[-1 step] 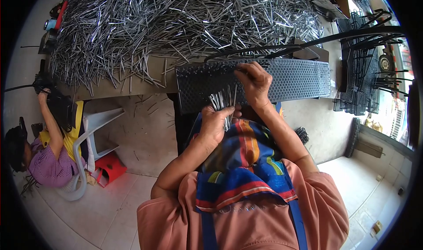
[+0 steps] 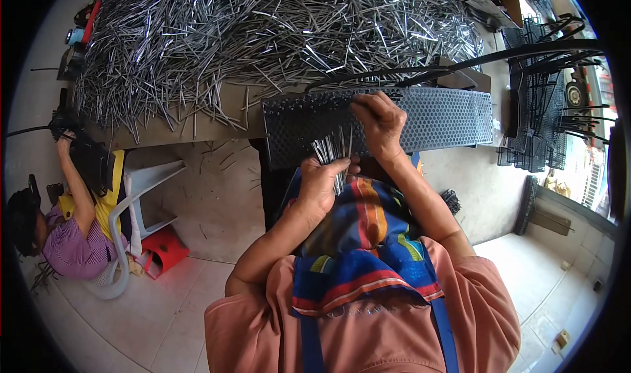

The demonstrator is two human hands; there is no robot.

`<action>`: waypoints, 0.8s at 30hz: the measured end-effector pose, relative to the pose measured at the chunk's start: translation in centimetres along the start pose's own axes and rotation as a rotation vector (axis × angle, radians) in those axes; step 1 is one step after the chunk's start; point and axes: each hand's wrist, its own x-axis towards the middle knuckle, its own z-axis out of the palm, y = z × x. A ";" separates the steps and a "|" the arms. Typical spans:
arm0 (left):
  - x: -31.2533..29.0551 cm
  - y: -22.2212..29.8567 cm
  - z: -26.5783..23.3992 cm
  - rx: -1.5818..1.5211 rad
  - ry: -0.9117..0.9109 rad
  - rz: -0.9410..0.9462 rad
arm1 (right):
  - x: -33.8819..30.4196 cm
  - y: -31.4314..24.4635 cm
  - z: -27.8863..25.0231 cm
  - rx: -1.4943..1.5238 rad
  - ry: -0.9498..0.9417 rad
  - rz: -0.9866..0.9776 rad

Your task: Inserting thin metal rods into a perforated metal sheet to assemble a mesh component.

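Observation:
My left hand is closed around a bundle of thin silvery metal rods, which fan out above the thumb. The bundle is just over the near edge of a long dark board full of small holes. Over the board's middle, my right hand is closed, thumb and fingers pinched together near the board's far side. Whatever sits between those fingertips is too small to make out. Along the far left part of the board runs a row of small dark pieces standing in the holes.
A large heap of loose metal rods covers the table beyond the board. A black cable arches over the right side. At far left a co-worker in a purple top sits by a grey plastic chair. Black wire racks stand at right.

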 end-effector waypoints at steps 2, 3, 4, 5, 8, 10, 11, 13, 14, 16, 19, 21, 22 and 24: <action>0.3 -0.1 -0.1 -0.024 -0.009 -0.001 | 0.4 0.1 0.0 -0.051 -0.061 -0.032; 0.3 -0.1 -0.1 -0.024 -0.010 -0.005 | 0.6 -0.1 -0.1 -0.053 -0.060 -0.028; 0.3 0.0 -0.1 -0.034 -0.007 -0.003 | 0.7 -0.3 -0.1 -0.116 -0.076 -0.060; 0.4 0.2 0.0 -0.043 -0.004 0.003 | 0.9 -0.3 -0.1 -0.177 -0.090 -0.095; 0.5 0.3 0.0 -0.071 -0.017 -0.014 | 0.2 -0.4 -1.7 -0.108 -0.189 0.082; 0.4 0.6 0.3 -0.075 -0.027 -0.021 | -0.6 0.0 -2.6 -0.073 -0.281 0.237; 0.3 0.7 0.6 -0.052 -0.037 -0.020 | -0.9 0.2 -2.8 0.103 -0.421 0.390; 0.2 0.7 1.0 -0.027 -0.048 -0.018 | -1.6 0.1 -3.2 0.280 -0.558 0.541; 0.1 0.6 1.2 -0.042 -0.058 -0.009 | -1.5 -1.3 -3.5 0.366 -0.537 0.696; -0.1 0.2 1.3 -0.097 -0.064 0.038 | -1.5 -1.5 -3.7 0.466 -0.546 0.899; -0.1 0.1 0.7 -0.011 0.036 0.009 | -1.6 -0.6 -4.0 0.483 -0.328 0.808; 0.0 -0.1 0.3 0.000 0.019 0.012 | -1.3 -0.6 -4.0 0.520 -0.150 0.747; 0.0 -0.2 0.3 0.020 0.039 0.003 | -1.0 -0.8 -3.8 0.478 0.004 0.543; -0.1 -0.3 0.5 0.042 0.045 0.001 | -0.3 0.7 -3.5 0.378 0.149 0.209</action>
